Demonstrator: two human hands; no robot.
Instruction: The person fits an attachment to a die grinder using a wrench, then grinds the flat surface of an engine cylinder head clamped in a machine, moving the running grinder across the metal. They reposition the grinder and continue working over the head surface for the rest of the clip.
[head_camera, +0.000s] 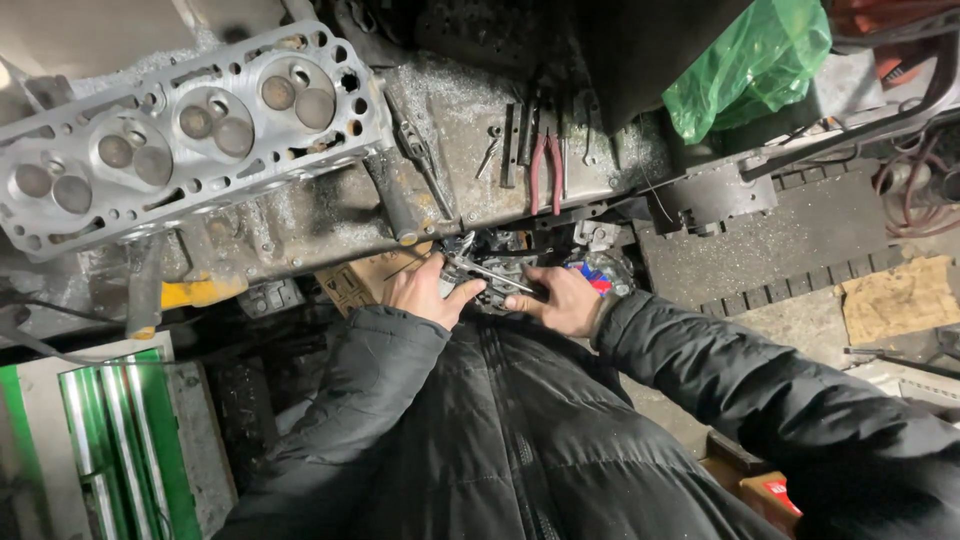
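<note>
Down in a cluttered tray of dark metal parts (500, 262) below the front edge of the desk, both hands at work. Left hand (425, 290) curled, thumb and fingers pinching one end of a thin silver metal rod (490, 274). Right hand (565, 300) closed round the rod's other end, knuckles up, pressed against the dark parts. Just beside that hand, a small red-and-blue packet (592, 277). Up on the grimy, grease-stained metal desk (470, 120), a big grey aluminium cylinder head (190, 125) lying face up, valves showing. Near it, red-handled pliers (548, 168) among loose black tools. Further right, a crumpled green plastic bag (750, 65). Lower left, a green tool chest with shiny drawer fronts (115, 430). On the floor at right, a scrap of brown cardboard (895, 298).
</note>
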